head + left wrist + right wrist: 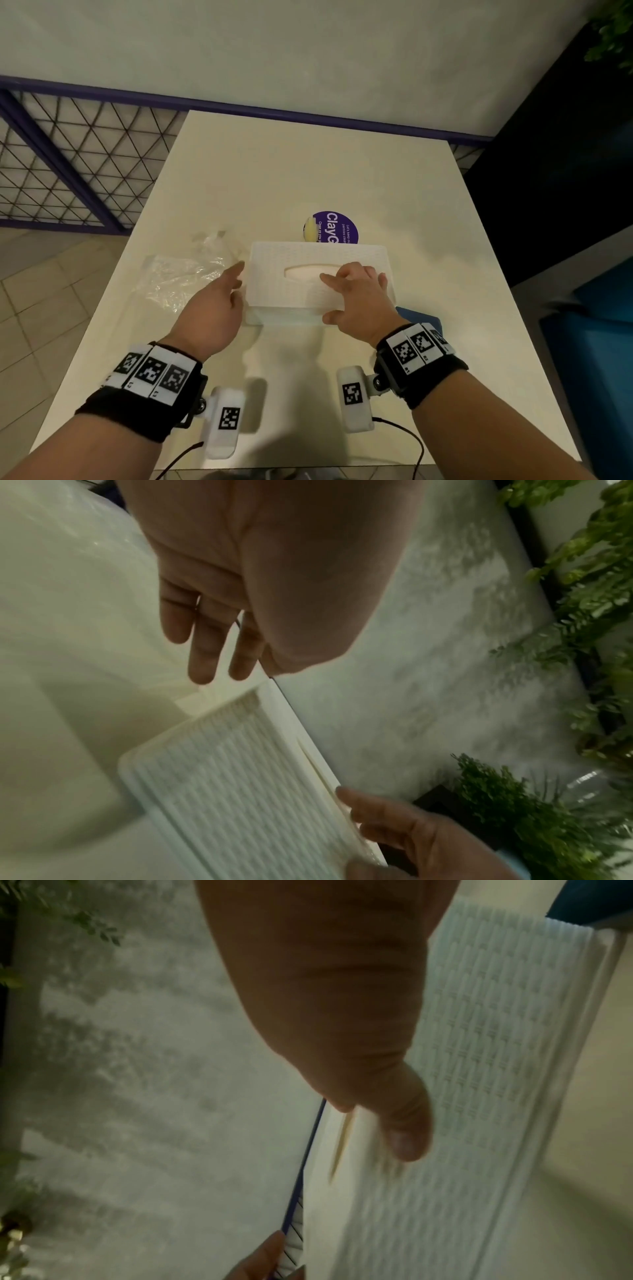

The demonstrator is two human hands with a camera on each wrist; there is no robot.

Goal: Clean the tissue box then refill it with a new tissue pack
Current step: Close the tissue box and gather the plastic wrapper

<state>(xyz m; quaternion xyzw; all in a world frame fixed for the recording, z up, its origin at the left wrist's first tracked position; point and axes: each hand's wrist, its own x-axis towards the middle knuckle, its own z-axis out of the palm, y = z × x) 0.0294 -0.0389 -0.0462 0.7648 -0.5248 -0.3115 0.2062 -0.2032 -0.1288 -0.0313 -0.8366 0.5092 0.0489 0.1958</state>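
Cream table against a pale wall, purple mesh railing on the left. White woven-texture tissue box sits mid-table, lid on, tissue visible in the oval slot. Right hand rests on the box top — index finger extended toward the slot, thumb on the near edge. Left hand just beside the box's left end, fingers straight, gripping nothing. Crumpled clear plastic wrapper left of the box. Purple round sticker behind it. Blue item partly hidden under the right wrist.
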